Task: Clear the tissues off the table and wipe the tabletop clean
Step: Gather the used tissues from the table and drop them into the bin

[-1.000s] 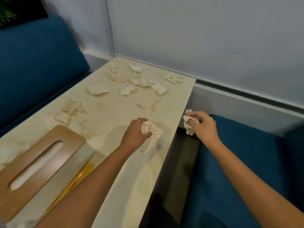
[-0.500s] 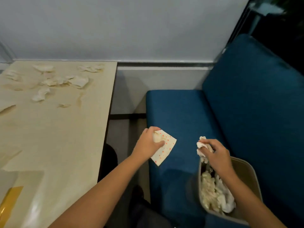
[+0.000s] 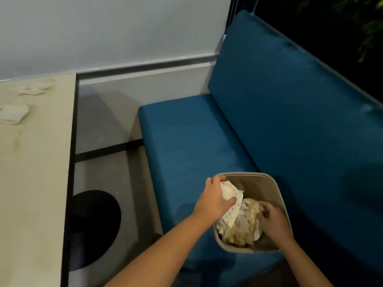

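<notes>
A: Both hands are now moved over the bin (image 3: 244, 173) at the seat's (image 3: 186, 141) front edge; the dotted tissue (image 3: 232, 212) is pinched by the left hand (image 3: 213, 200).
B: For the right hand (image 3: 273, 221), the grip cannot be told. Released at the rim, the tissue may be dropped outside.

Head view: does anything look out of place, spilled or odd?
The waste bin seems to sit on the blue bench seat, not the floor, heaped with crumpled tissues. On the table, loose tissues lie beside brownish smears. The left hand holds a dotted napkin over the bin.
</notes>
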